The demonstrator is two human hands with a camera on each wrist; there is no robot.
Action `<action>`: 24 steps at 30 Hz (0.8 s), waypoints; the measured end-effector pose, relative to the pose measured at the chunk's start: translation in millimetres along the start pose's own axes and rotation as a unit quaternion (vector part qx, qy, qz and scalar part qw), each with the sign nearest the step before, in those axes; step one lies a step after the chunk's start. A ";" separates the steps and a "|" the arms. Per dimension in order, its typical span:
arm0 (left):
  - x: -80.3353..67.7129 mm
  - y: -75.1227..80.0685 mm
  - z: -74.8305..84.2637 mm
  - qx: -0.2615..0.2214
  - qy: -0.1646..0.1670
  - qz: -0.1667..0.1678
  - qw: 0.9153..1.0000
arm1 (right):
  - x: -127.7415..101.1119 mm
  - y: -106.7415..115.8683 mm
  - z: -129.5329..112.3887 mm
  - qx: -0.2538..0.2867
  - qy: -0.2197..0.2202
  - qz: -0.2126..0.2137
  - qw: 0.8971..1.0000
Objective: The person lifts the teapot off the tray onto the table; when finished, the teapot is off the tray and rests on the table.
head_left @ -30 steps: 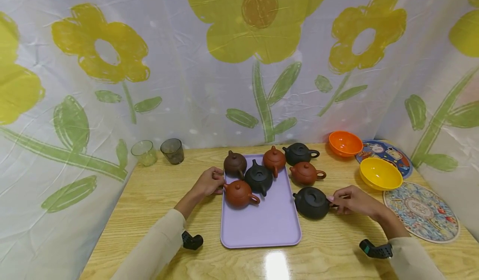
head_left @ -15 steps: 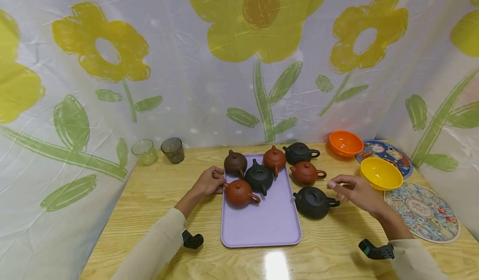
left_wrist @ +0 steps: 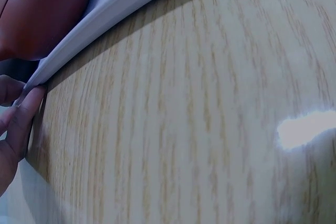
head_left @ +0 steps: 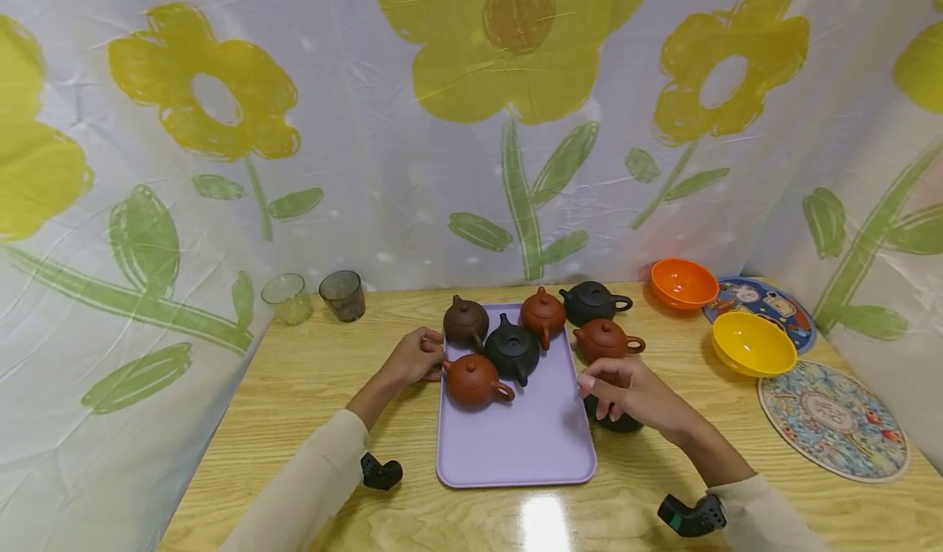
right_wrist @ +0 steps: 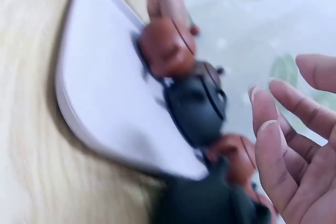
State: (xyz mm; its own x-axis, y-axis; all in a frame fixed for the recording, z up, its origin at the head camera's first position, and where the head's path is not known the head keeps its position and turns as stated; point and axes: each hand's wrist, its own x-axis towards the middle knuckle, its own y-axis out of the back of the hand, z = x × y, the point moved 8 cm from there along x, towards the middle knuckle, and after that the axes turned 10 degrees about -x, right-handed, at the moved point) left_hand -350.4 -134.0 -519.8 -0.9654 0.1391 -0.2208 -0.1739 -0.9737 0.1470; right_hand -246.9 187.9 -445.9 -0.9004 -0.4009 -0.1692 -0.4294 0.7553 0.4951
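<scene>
A lilac tray (head_left: pixel 516 454) lies mid-table with four small clay teapots on its far half. My left hand (head_left: pixel 430 357) grips the tray's left rim (left_wrist: pixel 105 19) beside the red-brown teapot (head_left: pixel 471 380); its fingers (left_wrist: pixel 18 119) pinch the edge. My right hand (head_left: pixel 600 392) hovers with relaxed, spread fingers (right_wrist: pixel 278 140) over a black teapot (head_left: pixel 619 421) standing on the table just right of the tray. That teapot is mostly hidden beneath the hand in the head view. I cannot tell whether the hand touches it.
A black teapot (head_left: pixel 593 300) and a red-brown one (head_left: pixel 606 341) stand right of the tray. Orange bowl (head_left: pixel 681 283), yellow bowl (head_left: pixel 751 343) and a round patterned mat (head_left: pixel 832 417) fill the right side. Two glasses (head_left: pixel 341 296) stand back left. A flowered curtain hangs behind.
My right hand let go of the black teapot's handle, lifted, and swung left to hang over the pot. The left hand has stayed on the tray rim.
</scene>
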 end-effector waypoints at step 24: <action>-0.6 -0.8 -0.4 -0.002 0.010 0.000 1.000 | 47.7 -99.0 -0.7 0.048 -0.031 -0.080 0.995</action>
State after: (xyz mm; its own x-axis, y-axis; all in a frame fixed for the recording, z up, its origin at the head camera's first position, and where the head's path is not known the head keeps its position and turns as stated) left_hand -349.6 -133.4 -520.2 -0.9614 0.1351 -0.2397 -0.1727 -0.9744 0.1436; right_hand -247.3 93.7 -502.4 -0.8217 -0.4888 -0.2929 -0.5690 0.7322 0.3744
